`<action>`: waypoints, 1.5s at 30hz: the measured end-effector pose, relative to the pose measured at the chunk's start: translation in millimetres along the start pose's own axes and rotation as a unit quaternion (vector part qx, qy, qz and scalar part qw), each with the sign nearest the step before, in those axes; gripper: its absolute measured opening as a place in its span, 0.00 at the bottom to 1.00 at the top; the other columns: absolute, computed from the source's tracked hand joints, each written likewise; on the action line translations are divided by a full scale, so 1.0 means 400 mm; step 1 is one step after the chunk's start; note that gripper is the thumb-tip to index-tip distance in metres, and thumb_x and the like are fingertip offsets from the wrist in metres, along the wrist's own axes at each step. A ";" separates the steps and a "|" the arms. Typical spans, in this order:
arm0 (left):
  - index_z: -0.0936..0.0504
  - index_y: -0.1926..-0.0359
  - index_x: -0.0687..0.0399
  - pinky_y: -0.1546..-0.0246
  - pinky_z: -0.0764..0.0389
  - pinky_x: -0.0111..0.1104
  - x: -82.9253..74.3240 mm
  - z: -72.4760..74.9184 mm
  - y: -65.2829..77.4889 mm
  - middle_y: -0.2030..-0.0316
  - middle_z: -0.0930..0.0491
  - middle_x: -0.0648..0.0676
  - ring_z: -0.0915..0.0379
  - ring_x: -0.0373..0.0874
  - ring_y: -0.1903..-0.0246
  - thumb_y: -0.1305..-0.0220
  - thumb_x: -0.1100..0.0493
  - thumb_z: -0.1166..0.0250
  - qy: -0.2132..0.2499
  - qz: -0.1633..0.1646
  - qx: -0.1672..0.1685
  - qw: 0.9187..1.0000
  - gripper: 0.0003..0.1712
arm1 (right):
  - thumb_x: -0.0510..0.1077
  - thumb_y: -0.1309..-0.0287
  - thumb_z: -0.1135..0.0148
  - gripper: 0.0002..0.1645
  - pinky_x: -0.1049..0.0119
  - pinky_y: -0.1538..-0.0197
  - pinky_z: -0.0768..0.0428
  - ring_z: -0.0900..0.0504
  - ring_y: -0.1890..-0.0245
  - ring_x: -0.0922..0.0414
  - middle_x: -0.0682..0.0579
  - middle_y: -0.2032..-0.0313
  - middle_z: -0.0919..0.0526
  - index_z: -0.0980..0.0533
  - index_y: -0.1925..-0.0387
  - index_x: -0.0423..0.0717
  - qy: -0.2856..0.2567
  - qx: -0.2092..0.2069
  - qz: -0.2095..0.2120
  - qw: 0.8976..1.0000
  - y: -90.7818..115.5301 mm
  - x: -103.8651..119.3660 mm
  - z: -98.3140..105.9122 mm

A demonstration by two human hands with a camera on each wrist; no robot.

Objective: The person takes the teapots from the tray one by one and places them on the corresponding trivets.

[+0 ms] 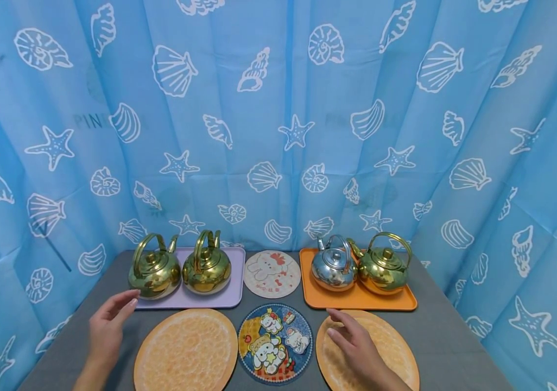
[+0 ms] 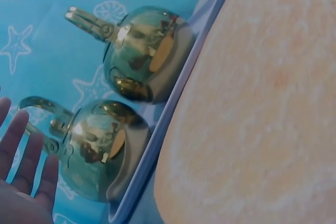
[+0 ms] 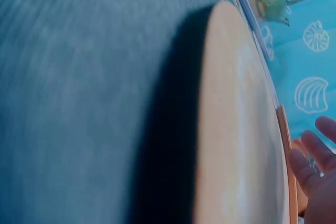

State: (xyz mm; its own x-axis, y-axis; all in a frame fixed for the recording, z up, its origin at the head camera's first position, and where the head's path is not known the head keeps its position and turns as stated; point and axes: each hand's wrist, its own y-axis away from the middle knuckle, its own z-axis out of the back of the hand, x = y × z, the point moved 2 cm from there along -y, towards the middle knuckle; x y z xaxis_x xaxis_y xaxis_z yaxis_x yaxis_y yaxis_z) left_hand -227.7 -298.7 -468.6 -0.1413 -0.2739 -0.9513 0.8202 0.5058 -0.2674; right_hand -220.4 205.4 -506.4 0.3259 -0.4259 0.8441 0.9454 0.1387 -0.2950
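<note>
My left hand [image 1: 105, 330] is held out empty beside the nearest gold kettle [image 1: 155, 276], its fingers relaxed and the tips close to the kettle's front side. A second gold kettle [image 1: 207, 271] shares the lilac tray [image 1: 236, 296] with it. In the left wrist view, spread fingers [image 2: 27, 163] appear next to that outer kettle [image 2: 100, 150]. Over the right tan round mat [image 1: 398, 353] hovers my right hand [image 1: 356, 345], also empty, fingers loosely extended. Beyond it, a silver kettle [image 1: 333, 271] and another gold kettle [image 1: 383, 274] stand on an orange tray [image 1: 356, 300].
Another tan round mat [image 1: 185, 350] lies in front of the lilac tray. Between the two sides are a blue cartoon mat [image 1: 249, 358] and a pale bunny mat [image 1: 268, 285]. A blue seashell curtain [image 1: 278, 206] hangs behind the grey table [image 1: 459, 347].
</note>
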 end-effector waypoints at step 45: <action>0.22 0.43 0.62 0.58 0.30 0.19 -0.030 -0.001 -0.152 0.50 0.21 0.49 0.29 0.34 0.53 0.34 0.59 0.35 0.012 -0.043 -0.057 0.997 0.21 | 0.51 0.29 0.46 0.27 0.41 0.42 0.29 0.26 0.42 0.43 0.41 0.41 0.25 0.31 0.36 0.41 -0.005 0.096 0.027 0.995 -0.109 0.084 -0.219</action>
State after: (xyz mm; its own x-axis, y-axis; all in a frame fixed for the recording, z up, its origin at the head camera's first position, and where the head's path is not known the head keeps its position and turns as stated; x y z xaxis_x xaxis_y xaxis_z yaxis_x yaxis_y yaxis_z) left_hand -276.2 -325.7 -440.9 -0.2218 -0.3012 -0.9274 0.7362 0.5719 -0.3618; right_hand -251.5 106.6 -504.3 0.3748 -0.4040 0.8345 0.9105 0.3300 -0.2492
